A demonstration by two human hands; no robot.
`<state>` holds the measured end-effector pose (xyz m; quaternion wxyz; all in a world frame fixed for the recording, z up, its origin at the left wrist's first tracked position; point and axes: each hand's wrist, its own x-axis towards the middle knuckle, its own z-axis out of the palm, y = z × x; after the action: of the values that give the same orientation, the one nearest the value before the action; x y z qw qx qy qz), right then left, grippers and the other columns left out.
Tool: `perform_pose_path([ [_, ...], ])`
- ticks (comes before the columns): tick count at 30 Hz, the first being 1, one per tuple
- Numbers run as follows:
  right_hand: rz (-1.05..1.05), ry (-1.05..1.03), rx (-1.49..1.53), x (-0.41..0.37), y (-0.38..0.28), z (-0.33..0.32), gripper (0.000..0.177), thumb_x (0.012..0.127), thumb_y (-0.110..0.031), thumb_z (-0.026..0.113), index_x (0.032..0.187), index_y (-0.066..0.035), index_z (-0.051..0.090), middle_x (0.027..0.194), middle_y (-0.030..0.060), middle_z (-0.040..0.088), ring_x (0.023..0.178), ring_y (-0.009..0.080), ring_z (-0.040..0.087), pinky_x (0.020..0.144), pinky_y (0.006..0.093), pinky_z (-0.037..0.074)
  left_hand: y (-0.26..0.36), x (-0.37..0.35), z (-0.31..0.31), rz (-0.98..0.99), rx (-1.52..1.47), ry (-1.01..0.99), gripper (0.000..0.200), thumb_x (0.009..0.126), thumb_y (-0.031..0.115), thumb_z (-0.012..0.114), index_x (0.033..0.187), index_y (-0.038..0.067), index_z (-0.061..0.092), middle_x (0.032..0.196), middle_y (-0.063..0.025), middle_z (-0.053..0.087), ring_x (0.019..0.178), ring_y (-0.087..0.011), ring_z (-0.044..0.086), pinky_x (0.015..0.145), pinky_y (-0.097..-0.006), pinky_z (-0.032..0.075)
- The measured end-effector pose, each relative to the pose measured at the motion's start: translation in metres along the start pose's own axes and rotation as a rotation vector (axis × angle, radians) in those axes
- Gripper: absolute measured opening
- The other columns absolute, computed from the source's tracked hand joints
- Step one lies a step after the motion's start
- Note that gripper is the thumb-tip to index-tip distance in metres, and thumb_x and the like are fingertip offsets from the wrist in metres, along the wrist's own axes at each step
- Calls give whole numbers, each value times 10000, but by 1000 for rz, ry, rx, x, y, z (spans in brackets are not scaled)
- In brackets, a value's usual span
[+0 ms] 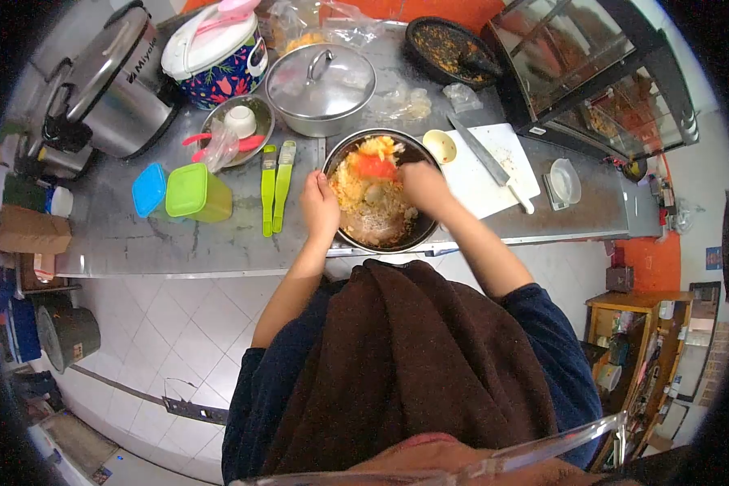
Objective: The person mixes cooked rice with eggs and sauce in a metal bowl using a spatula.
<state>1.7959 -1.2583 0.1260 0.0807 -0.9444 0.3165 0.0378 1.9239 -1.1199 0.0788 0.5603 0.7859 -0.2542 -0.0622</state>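
Observation:
A dark round bowl (pixel 419 229) full of a yellowish food mix stands at the front edge of the steel counter (pixel 154 243). My left hand (pixel 320 206) grips the bowl's left rim. My right hand (pixel 425 188) is over the bowl, shut on a red-orange spatula (pixel 375 166) whose head lies in the mix.
White cutting board (pixel 502 174) with a knife (pixel 486 158) lies right of the bowl. A lidded steel pot (pixel 321 87), floral rice cooker (pixel 216 53), steel cooker (pixel 113 81), green and blue containers (pixel 196 193), green utensils (pixel 275 186) and a stone mortar (pixel 449 50) crowd the counter.

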Motion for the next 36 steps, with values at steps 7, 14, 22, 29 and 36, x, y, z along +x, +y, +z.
perform_pose_path([
  [7, -74, -356, -137, 8, -1, -7, 150, 707, -95, 506, 792, -48, 621, 741, 145, 609, 725, 261, 602, 633, 345, 486, 2, 0, 0, 20, -15, 18, 216, 855, 173, 389, 918, -1, 500, 779, -207, 554, 738, -369, 526, 640, -399, 402],
  [14, -44, -286, -204, 2, -42, 35, 191, 753, -124, 450, 808, -56, 620, 834, 136, 611, 748, 253, 609, 622, 349, 495, 2, 0, -1, 20, -23, 4, 210, 856, 176, 388, 897, 2, 498, 753, -207, 545, 716, -373, 516, 623, -399, 396],
  [22, -125, -307, -130, 39, -18, -50, 202, 724, -113, 451, 781, -26, 624, 824, 172, 601, 766, 296, 593, 652, 372, 481, 2, 0, -1, 7, -44, -1, 206, 853, 170, 390, 885, 1, 502, 758, -203, 547, 713, -370, 516, 620, -399, 395],
  [29, -72, -390, -185, 47, -52, 1, 195, 722, -101, 488, 842, -41, 629, 881, 142, 606, 835, 259, 590, 685, 354, 475, 0, 1, 0, -12, -8, -9, 239, 858, 193, 388, 902, -12, 503, 792, -199, 557, 754, -342, 535, 661, -378, 403],
  [36, -1, -427, -176, 14, -50, 34, 226, 756, -167, 456, 875, -63, 616, 905, 117, 605, 814, 252, 594, 687, 374, 472, 4, 0, -1, -26, 0, -13, 222, 855, 168, 380, 905, -16, 494, 824, -204, 540, 787, -361, 504, 682, -398, 389],
])
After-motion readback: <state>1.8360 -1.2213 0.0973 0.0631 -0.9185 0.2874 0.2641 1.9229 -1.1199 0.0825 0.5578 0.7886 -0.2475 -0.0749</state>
